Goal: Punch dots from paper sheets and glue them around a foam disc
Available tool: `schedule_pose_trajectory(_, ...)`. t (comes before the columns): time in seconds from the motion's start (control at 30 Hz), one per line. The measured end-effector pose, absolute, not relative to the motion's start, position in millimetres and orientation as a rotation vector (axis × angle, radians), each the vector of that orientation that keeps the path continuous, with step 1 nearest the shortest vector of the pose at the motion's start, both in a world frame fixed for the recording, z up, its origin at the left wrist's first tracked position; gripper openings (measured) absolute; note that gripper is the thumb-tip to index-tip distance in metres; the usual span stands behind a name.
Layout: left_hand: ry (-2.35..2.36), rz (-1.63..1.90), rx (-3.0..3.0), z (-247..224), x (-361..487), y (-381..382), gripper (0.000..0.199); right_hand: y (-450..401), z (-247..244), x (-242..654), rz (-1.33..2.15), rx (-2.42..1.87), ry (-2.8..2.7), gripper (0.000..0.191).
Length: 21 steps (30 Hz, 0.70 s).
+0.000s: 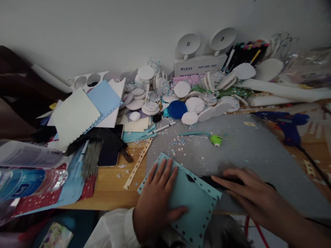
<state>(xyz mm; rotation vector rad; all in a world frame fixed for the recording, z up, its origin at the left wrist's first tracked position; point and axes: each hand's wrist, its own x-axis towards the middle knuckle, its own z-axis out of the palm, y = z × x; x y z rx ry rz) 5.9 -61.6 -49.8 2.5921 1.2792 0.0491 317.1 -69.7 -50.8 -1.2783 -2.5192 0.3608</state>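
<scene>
One left hand (156, 203): open, fingers spread on the square turquoise paper sheet (195, 215) with star-shaped edge holes.
Right hand (249, 193): fingers over a long black tool (206, 181); grip cannot be told.
Sheet position: overhanging the grey mat's (238, 155) front edge.
Palm pressure: best kept light, even; unsupported corner could crease.

Two hands (155, 203), one phone (108, 153), apparently two bottles (26, 184).
</scene>
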Motion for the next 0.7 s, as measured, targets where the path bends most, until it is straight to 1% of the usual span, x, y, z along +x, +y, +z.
schedule_pose_trajectory(0.13, 1.257, 0.056, 2.608, -49.6, 5.3, -62.3, 0.099, -71.8, -50.4, 319.0, 0.346, -1.299, -2.505, 0.046)
schedule_pose_trajectory(0.33, 1.265, 0.078, 2.603, -48.2, 5.4, -63.9, 0.098, -68.1, -51.4, 303.0, 0.322, -1.331, -2.468, 0.045)
schedule_pose_trajectory(0.53, 1.285, 0.106, 2.603, -51.4, 5.0, -63.8, 0.104, -62.0, -48.1, 303.0, 0.306, -1.320, -2.474, 0.046)
schedule_pose_trajectory(0.6, 1.281, 0.113, 2.604, -52.1, 4.8, -64.0, 0.104, -60.0, -47.6, 303.0, 0.291, -1.313, -2.489, 0.048)
schedule_pose_trajectory(0.7, 1.284, 0.122, 2.607, -52.1, 4.7, -64.5, 0.105, -54.7, -47.0, 293.1, 0.299, -1.336, -2.497, 0.057)
